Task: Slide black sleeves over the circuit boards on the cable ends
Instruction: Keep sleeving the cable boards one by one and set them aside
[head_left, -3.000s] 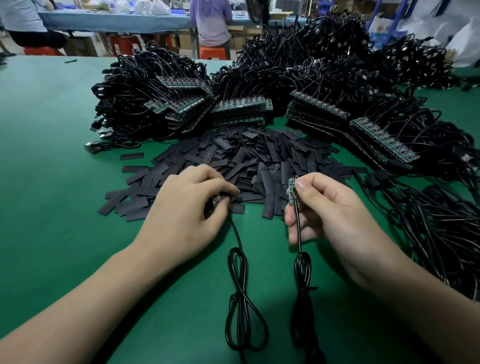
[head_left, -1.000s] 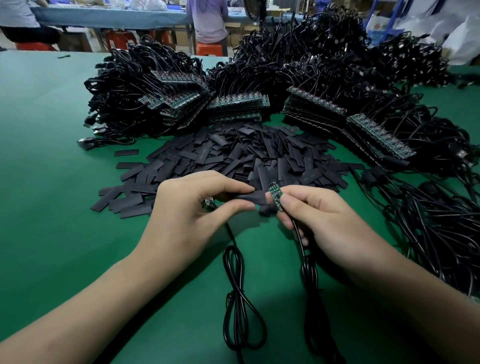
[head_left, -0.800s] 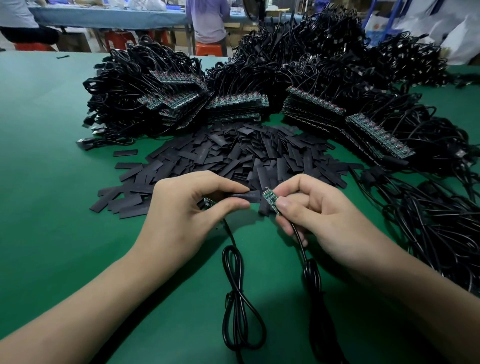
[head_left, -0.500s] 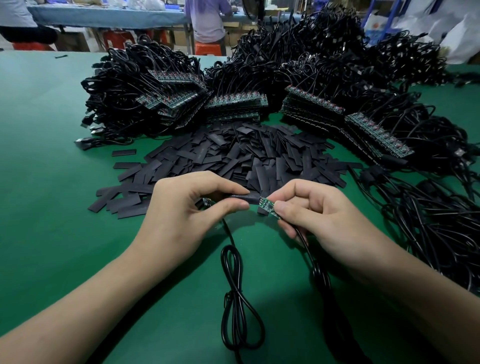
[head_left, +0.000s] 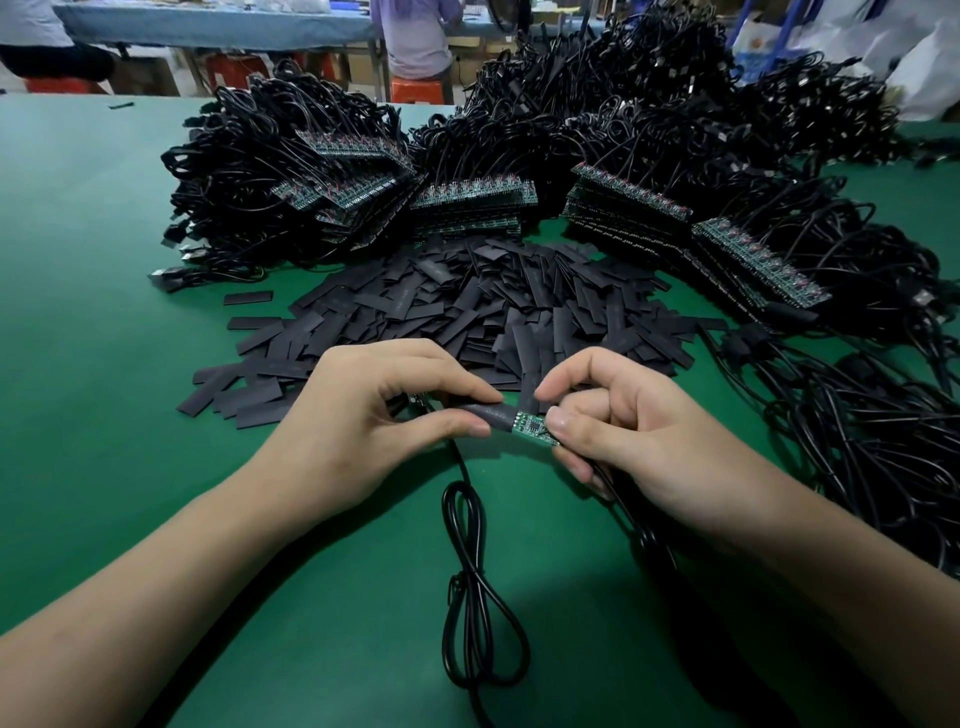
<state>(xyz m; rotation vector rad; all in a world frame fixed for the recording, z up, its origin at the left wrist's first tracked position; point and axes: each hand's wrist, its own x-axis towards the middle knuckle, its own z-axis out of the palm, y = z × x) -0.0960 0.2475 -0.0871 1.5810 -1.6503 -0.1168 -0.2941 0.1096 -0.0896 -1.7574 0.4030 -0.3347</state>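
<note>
My left hand (head_left: 374, 421) pinches a black sleeve (head_left: 491, 413) between thumb and forefinger. My right hand (head_left: 623, 431) pinches a small green circuit board (head_left: 532, 427) on the end of a black cable (head_left: 631, 525). The board's left end sits inside the sleeve's mouth; most of the board still shows. A second coiled black cable (head_left: 470, 587) runs from under my left hand toward me; its end is hidden in that hand. A heap of loose black sleeves (head_left: 467, 306) lies just beyond both hands.
Big bundles of black cables with rows of green boards (head_left: 472, 200) are stacked behind the sleeve heap and down the right side (head_left: 857, 415). The green table (head_left: 88, 322) spreads to the left. People sit at a blue table (head_left: 208, 26) far behind.
My right hand brought the circuit board leftward and tilted it flat; its tip has entered the sleeve held by my left hand. The hands have closed together.
</note>
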